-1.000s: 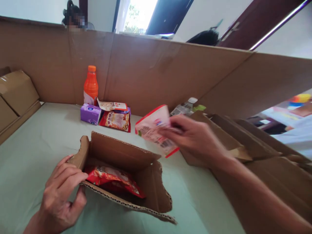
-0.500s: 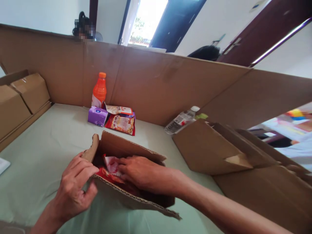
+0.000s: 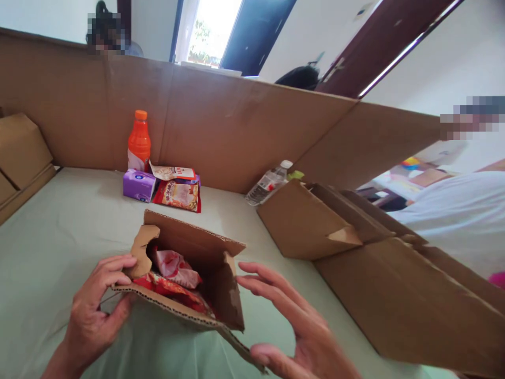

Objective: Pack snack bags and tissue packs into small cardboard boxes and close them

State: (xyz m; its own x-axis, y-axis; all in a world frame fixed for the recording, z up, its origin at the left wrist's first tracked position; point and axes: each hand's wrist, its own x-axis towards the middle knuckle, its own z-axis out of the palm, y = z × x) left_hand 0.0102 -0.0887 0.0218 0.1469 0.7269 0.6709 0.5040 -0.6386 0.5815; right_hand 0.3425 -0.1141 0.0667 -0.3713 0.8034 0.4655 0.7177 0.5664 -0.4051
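An open cardboard box [image 3: 232,295] stands in front of me with its flaps up. Inside it lie a red snack packet [image 3: 169,289] and a crumpled pink-and-white packet [image 3: 177,268]. My left hand [image 3: 98,300] grips the box's left corner, fingers on the side flap and thumb beneath the front flap. At the box's right side, my right hand [image 3: 292,316] is open, fingers spread and holding nothing. Its fingertips are close to the right wall, and its thumb is by the end of the front flap; whether they touch I cannot tell.
Toward the back stand an orange drink bottle [image 3: 139,141], a purple tissue pack [image 3: 139,185] and snack packets [image 3: 179,195]. A clear bottle [image 3: 268,184] leans by cardboard boxes [image 3: 394,295] on the right. A cardboard wall [image 3: 236,126] runs behind; people are beyond it.
My right hand has come out of the box and opened beside its right side. My left hand still grips the left corner. The view has shifted to the right.
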